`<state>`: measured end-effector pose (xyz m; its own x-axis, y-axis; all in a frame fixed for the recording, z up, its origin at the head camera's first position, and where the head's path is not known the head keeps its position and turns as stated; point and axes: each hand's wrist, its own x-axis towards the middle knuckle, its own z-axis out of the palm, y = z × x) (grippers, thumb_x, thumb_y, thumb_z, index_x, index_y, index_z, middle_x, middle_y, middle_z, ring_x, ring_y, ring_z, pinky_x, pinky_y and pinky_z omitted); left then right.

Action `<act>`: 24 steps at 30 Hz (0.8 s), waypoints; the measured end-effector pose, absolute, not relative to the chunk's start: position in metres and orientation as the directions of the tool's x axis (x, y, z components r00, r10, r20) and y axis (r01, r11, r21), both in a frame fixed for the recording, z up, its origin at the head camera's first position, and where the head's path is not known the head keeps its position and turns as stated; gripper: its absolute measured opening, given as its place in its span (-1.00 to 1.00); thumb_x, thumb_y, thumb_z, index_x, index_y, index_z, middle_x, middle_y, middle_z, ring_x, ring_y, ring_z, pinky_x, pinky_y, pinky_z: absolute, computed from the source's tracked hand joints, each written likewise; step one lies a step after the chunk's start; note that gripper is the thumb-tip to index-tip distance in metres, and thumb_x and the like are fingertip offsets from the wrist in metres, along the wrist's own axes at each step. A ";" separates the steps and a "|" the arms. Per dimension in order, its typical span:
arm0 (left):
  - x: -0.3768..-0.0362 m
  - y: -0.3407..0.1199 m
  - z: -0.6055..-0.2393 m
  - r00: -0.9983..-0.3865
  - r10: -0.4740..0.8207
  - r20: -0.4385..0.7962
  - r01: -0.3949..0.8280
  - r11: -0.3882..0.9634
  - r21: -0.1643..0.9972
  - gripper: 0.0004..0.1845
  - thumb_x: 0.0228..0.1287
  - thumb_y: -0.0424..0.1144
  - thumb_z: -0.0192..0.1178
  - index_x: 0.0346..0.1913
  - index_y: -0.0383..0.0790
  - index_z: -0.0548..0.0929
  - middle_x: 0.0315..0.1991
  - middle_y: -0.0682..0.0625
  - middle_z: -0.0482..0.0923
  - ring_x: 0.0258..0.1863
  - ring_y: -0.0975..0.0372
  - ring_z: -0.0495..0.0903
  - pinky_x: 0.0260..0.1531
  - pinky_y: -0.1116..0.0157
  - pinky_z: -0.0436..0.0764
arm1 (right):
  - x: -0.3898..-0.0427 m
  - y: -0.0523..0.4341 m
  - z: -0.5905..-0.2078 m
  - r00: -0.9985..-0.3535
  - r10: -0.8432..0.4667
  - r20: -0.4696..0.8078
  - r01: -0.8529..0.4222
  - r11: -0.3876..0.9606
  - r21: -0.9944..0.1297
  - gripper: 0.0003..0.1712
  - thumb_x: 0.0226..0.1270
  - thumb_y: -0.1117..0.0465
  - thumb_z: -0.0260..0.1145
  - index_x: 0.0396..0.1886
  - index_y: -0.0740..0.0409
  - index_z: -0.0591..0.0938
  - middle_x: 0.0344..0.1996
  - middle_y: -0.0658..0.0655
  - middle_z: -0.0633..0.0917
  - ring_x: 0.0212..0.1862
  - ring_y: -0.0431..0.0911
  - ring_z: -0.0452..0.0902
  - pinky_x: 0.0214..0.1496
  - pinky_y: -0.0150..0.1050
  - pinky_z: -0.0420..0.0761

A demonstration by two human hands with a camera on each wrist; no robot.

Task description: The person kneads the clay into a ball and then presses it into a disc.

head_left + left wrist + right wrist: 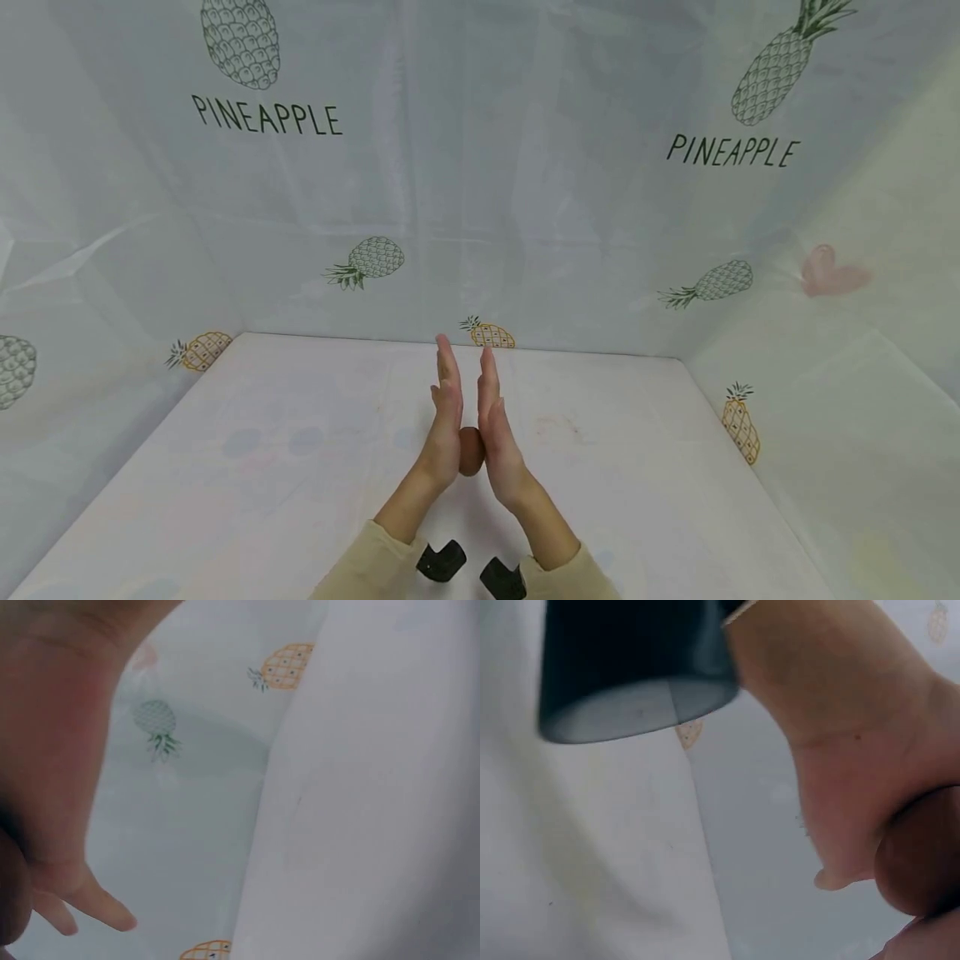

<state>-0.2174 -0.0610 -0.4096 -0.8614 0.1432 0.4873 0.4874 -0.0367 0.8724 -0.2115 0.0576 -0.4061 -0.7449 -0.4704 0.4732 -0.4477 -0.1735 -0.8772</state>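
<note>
Fingers [447,367] straight and held together on both hands, pointing up toward the middle of the frame; no curl, no pinch; palms facing each other with a narrow gap between the fingertips. Left hand [446,421] and right hand [497,425] raised above the table [262,467], just below the centre of the head view; heels of the palms pressed from either side against a small brown ball [470,451], round and matte, perhaps clay or dough, though material hard to tell. Ball caught between the lower palms, clear of the table surface as far as visible; seen again at the lower right edge of the right wrist view as a brown ball [919,859] against the palm [855,765]; barely a dark sliver at the lower left of the left wrist view, too blurred to judge.

Judged from the flat-palmed hold: rolling or shaping of the lump under way; already roughly round, so shaping seemingly well along; not yet set down anywhere.

Beige sleeves [367,567] at the bottom of the frame, with black wrist mounts [441,560] beneath the forearms; pale sheet with pineapple prints [491,335] and lettering as backdrop across the upper half and both sides.
</note>
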 end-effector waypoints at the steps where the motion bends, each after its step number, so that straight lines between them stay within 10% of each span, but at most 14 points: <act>1: -0.218 -0.060 -0.411 -0.864 0.147 0.481 0.482 -0.029 0.876 -0.30 0.66 0.28 -0.68 0.68 0.24 -0.56 0.68 0.26 -0.71 0.65 0.27 -0.69 0.46 -0.23 -0.73 | -0.211 0.058 -0.405 -0.746 -0.462 0.479 -0.454 -0.172 -0.874 -0.21 0.66 -0.35 -0.64 0.73 -0.29 -0.46 0.70 -0.14 -0.52 0.70 0.04 -0.66 0.54 0.42 -0.61; 24: -0.206 -0.041 -0.413 -0.828 0.261 0.496 0.494 -0.078 0.866 -0.35 0.70 0.20 -0.72 0.69 0.21 -0.52 0.69 0.28 -0.68 0.67 0.27 -0.66 0.48 -0.25 -0.69 | -0.222 0.075 -0.400 -0.780 -0.331 0.531 -0.497 -0.190 -0.847 -0.25 0.72 -0.22 -0.59 0.75 -0.19 -0.42 0.72 -0.19 -0.41 0.71 -0.02 -0.60 0.60 0.34 -0.55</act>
<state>-0.2057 -0.0407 -0.4129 -0.8284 0.2607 0.4958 0.4937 -0.0784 0.8661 -0.2222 0.0753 -0.3998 -0.7800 -0.3306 0.5313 -0.4966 -0.1895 -0.8470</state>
